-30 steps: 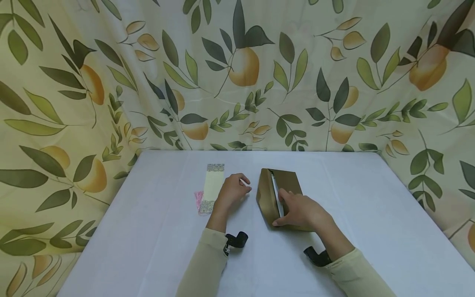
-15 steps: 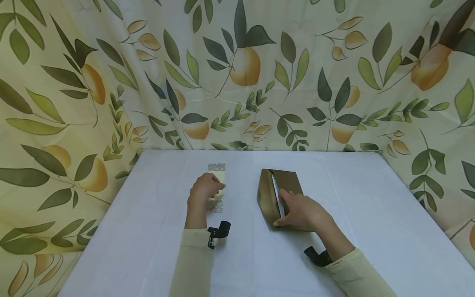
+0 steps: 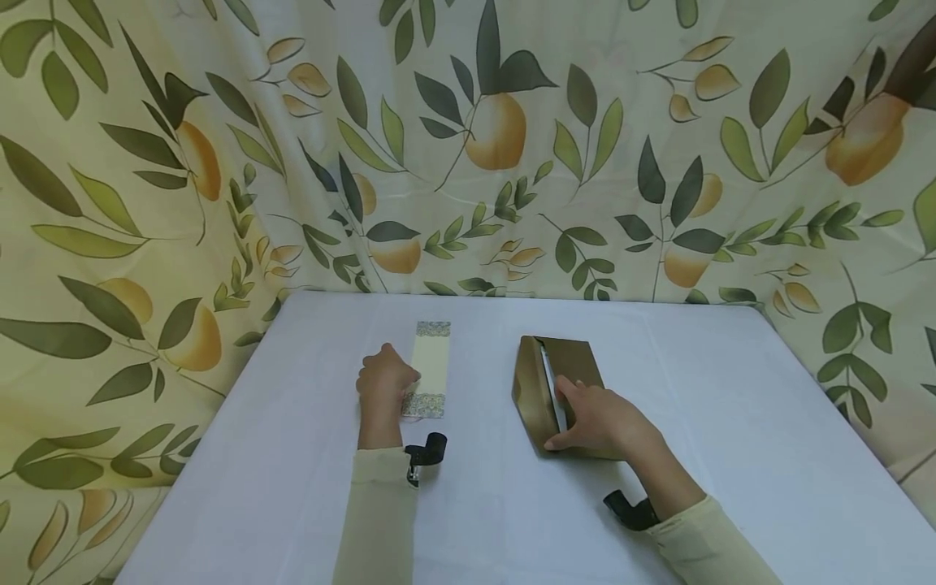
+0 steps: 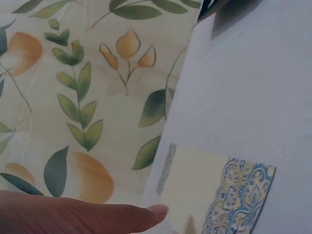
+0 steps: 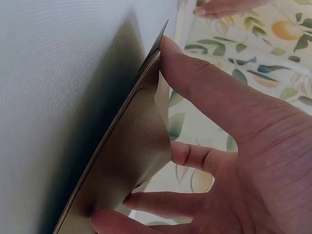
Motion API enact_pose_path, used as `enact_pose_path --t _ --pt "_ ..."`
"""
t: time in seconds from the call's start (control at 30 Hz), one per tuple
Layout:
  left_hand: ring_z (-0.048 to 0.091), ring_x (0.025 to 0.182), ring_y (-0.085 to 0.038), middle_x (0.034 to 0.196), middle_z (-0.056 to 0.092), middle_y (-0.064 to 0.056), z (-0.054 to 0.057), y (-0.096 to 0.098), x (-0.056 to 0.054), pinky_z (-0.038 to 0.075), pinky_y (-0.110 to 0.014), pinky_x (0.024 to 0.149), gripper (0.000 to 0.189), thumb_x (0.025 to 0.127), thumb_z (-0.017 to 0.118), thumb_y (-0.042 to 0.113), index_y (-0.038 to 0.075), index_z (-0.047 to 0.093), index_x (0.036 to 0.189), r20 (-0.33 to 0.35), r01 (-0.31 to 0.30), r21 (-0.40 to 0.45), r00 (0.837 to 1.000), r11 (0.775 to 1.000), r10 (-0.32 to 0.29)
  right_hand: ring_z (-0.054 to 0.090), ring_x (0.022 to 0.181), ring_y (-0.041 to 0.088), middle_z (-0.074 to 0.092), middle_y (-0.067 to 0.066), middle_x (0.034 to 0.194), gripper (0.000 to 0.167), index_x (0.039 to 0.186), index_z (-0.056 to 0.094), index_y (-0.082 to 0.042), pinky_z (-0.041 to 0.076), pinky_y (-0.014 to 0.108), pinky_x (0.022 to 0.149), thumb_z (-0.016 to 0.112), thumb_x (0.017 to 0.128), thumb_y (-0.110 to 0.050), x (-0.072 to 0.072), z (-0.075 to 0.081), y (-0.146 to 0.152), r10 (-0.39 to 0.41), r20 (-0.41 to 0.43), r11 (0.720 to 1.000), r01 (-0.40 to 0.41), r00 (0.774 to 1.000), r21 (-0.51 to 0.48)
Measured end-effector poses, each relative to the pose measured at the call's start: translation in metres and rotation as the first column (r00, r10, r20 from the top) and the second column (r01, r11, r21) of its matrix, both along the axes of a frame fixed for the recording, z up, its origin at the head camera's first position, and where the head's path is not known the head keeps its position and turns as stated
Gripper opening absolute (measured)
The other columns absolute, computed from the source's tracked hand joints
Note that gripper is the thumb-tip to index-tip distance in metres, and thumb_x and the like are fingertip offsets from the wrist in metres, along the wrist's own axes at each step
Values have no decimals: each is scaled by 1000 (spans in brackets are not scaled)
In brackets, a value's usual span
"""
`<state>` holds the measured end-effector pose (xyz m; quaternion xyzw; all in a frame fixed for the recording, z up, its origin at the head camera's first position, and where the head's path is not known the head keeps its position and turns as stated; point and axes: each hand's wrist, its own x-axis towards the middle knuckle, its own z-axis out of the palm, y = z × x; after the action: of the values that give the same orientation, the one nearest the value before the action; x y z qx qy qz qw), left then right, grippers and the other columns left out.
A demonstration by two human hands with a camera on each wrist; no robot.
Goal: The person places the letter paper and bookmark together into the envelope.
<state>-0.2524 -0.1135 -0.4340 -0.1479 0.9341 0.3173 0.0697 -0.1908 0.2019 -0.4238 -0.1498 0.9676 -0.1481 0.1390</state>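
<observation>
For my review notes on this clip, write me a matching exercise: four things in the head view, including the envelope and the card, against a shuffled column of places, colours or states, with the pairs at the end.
Column one
1. Left hand
2. Envelope
3. Card
4. Tabletop

Column two
A. Cream middle, with a patterned band at each end
B. Plain white
C. By the card's left edge
D. Golden brown, held by the right hand

Pairs: 1-C, 2-D, 3-A, 4-B
</observation>
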Motion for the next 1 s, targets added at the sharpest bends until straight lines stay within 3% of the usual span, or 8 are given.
enact_pose_path --t 0.17,0.47,0.6,0.73,0.83,1.0 --pt "54 111 -56 119 52 -41 -8 3 -4 50 -63 87 72 80 83 11 -14 49 138 -27 30 23 999 999 -30 58 80 22 65 8 104 69 118 53 -11 49 44 68 94 73 -46 0 1 1 8 0 1000 -8 1000 -1" --pt "52 110 -56 119 47 -41 -16 18 -8 52 -55 83 84 71 91 7 -13 45 138 -38 -8 -14 999 1000 7 55 78 22 61 5 96 68 116 53 -11 48 43 66 94 72 -45 0 1 1 8 3 1000 -8 1000 -9" --pt "53 108 -56 116 50 -38 -17 23 -9 52 -57 82 73 71 89 0 -10 51 133 -70 27 7 997 1000 -26 55 78 23 61 4 95 67 114 53 -12 47 43 66 94 72 -45 0 2 1 13 -2 1000 -13 1000 -7" --pt "54 105 -55 109 54 -33 -18 22 -10 51 -56 80 50 70 89 -4 -4 58 110 -95 75 29 993 997 -72 54 79 22 60 3 94 65 112 54 -12 47 42 66 94 73 -44 0 2 1 17 -5 1000 -17 1000 -9" --pt "56 101 -48 105 57 -27 -18 20 -10 52 -52 78 41 72 90 -3 1 59 98 -76 94 55 993 994 -90 53 78 22 56 2 91 64 111 54 -12 46 41 65 94 73 -44 1 2 1 16 -6 1000 -17 1000 -7" --pt "61 89 -34 103 65 -18 -19 13 -11 53 -45 73 34 75 90 -3 3 64 97 -46 120 123 992 985 -115 52 78 21 54 1 88 63 109 54 -12 46 41 64 94 73 -43 1 1 1 18 -11 1000 -18 1000 -7"
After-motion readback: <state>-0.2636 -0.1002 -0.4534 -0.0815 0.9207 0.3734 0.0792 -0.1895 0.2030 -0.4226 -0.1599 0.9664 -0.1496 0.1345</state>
